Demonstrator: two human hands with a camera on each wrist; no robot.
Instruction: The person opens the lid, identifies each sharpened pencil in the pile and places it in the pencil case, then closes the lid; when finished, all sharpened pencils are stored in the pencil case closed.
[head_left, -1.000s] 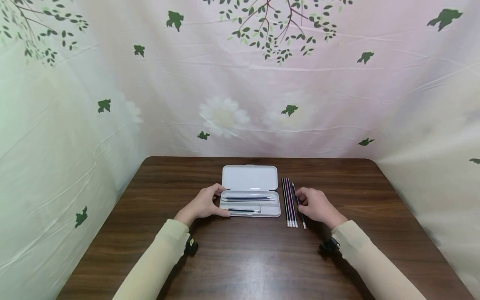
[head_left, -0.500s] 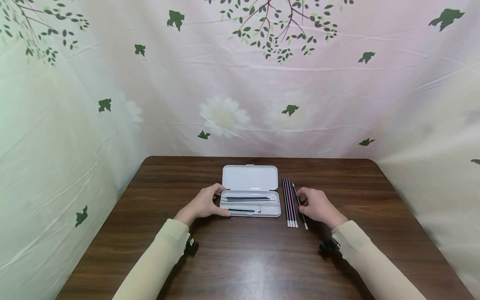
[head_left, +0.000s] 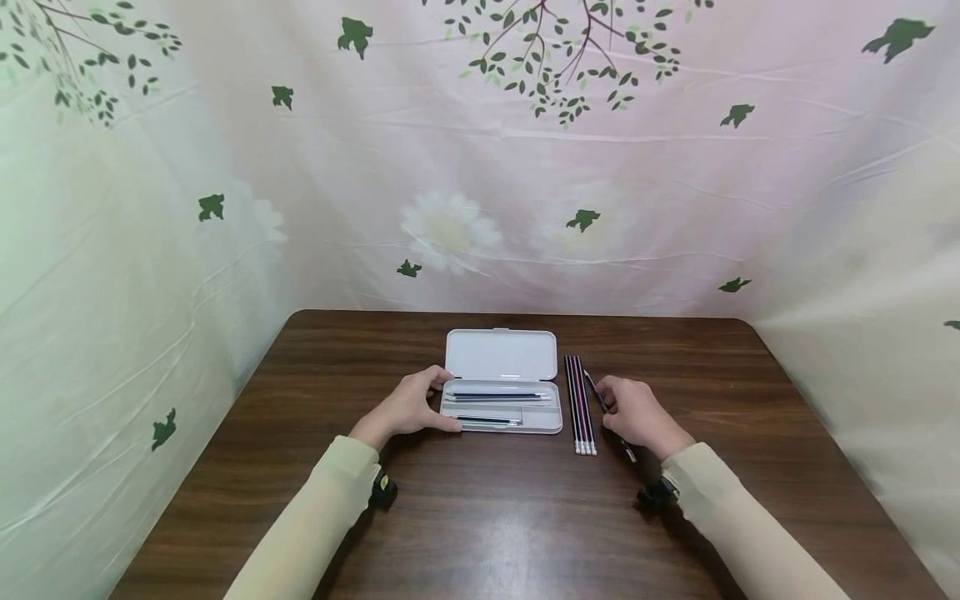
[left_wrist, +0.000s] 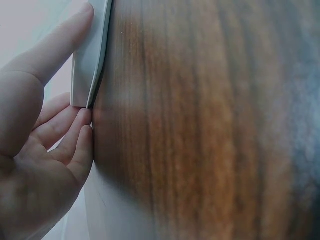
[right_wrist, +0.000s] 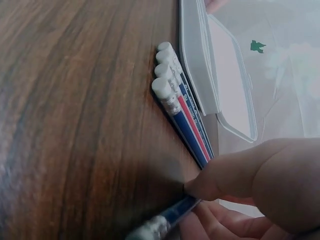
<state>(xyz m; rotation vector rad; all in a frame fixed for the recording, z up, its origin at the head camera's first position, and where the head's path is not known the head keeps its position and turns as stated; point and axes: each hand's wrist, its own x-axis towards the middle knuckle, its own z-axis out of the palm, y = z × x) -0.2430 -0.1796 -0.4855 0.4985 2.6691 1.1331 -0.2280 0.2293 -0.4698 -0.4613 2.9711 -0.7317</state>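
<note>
A white pencil case [head_left: 542, 422] lies with its lid [head_left: 501, 354] folded back. Striped pencils [head_left: 498, 397] with eraser ends rest in its compartments. My left hand [head_left: 405, 407] grips the case's left end, thumb on the front wall [left_wrist: 89, 60], other fingers at the end and back corner. To the right of the case, my right hand [head_left: 637, 414] pinches a dark pencil [right_wrist: 172, 215] between thumb and fingers. That pencil slants, its eraser end toward me and to the right; the hand covers its middle. Beside it, several pencils [head_left: 581, 408] lie in a tight row, erasers toward me.
All of this is on a dark wood-grain table [head_left: 480, 517]. A pale cloth [head_left: 480, 167] printed with leaves and flowers hangs behind the table and along both sides. Each wrist wears a small black device [head_left: 383, 490].
The pencil in my right hand has turned, its eraser end swinging right, away from the row, with the hand edging slightly right. My left hand and the case have stayed put.
</note>
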